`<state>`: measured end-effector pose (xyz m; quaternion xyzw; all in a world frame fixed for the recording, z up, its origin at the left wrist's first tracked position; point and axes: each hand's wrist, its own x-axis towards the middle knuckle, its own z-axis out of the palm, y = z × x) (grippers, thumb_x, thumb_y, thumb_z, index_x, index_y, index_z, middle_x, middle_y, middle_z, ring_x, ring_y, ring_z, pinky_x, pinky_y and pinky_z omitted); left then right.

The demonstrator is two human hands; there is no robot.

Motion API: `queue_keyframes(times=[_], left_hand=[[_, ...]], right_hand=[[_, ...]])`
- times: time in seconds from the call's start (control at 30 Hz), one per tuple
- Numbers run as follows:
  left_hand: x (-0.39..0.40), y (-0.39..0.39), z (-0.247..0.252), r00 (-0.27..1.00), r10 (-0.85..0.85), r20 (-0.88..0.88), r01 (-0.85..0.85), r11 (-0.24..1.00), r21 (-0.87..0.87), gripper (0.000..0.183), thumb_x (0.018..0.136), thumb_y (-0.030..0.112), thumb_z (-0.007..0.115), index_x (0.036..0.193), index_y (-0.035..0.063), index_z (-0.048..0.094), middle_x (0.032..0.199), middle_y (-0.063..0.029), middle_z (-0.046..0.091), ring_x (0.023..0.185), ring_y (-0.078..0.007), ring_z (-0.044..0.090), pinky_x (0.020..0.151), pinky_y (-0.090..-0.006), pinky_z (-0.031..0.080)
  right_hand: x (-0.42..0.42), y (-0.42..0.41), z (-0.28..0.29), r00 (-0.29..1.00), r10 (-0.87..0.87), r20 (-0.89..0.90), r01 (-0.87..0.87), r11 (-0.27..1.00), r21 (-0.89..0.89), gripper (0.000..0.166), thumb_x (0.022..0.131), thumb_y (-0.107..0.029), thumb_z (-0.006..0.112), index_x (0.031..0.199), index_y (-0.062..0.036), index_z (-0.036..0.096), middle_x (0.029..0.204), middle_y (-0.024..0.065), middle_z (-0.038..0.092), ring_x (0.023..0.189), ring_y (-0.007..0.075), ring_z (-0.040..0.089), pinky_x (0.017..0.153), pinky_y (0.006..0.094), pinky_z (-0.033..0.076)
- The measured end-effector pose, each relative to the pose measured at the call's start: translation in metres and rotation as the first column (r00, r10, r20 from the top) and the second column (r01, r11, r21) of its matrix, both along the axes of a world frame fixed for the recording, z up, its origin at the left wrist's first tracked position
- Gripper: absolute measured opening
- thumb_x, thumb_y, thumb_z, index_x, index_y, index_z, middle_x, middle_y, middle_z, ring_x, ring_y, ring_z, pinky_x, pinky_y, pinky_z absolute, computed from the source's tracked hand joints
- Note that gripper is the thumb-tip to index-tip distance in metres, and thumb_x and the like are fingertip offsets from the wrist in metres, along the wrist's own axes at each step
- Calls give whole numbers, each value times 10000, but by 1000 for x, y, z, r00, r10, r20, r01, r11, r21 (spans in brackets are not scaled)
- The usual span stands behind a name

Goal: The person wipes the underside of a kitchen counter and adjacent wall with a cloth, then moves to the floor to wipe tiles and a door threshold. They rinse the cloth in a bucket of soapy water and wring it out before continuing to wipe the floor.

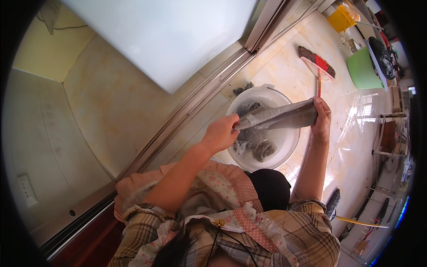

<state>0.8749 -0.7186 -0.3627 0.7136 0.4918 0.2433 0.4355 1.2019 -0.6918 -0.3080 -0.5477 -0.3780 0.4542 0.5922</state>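
Observation:
A folded grey cloth (283, 115) is stretched between my two hands above a white bucket (289, 147). My left hand (222, 131) pinches its near-left end, over the bucket's left rim. The other end is gripped by my right hand (322, 116), thumb on top, just past the bucket's right side. Inside the bucket, dark wet fabric (263, 150) lies in cloudy water with suds (239, 148). The cloth hides part of the bucket's middle.
A broom (317, 62) with red and brown bristles lies beyond the bucket on the tiled floor. Metal door track (196, 113) runs diagonally at left, beside a white panel (160, 40). A green tub (363, 68) stands far right. Dark clumped material (243, 88) touches the bucket's far-left side.

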Motion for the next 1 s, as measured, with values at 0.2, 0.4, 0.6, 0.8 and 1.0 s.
queue_keyframes(times=[0.2,0.4,0.6,0.8,1.0], left_hand=[[1,8,-11,967,4,255,-39,991,130,209,732,7,617,910,53,517,802,-97,569,753,-283,574,679,-354,464],[21,-3,-24,819,205,535,9,929,-370,182,776,-33,598,912,37,498,831,-14,487,784,-85,496,669,-224,429],[40,-20,-7,823,149,548,-39,978,-207,171,789,-63,564,859,52,458,854,-20,468,863,-78,517,671,-228,448],[36,-22,-16,822,76,564,13,988,-152,175,803,-58,557,856,52,431,812,-14,473,763,-67,502,609,-231,430],[43,-27,-24,768,82,635,57,979,-195,257,812,-57,536,1006,47,405,825,-41,521,766,-75,523,647,-237,435]], right_hand=[[-25,-9,3,993,115,-37,-118,989,-89,148,887,-115,559,892,-9,662,785,24,645,710,91,574,686,229,454],[-68,-22,30,912,409,-45,-411,908,-85,140,879,-64,541,949,10,637,822,47,656,741,95,585,704,233,460],[-106,-31,-11,770,605,202,-553,791,-260,481,811,-186,694,1209,18,517,1247,116,513,1100,158,494,944,280,395],[-110,-32,-28,720,678,148,-612,721,-325,730,758,-298,761,1333,4,429,1259,110,498,1128,164,475,971,293,375],[-111,-34,-30,702,685,-193,-704,627,-334,673,768,-254,748,1319,-2,455,1165,76,564,1061,150,518,943,295,403]])
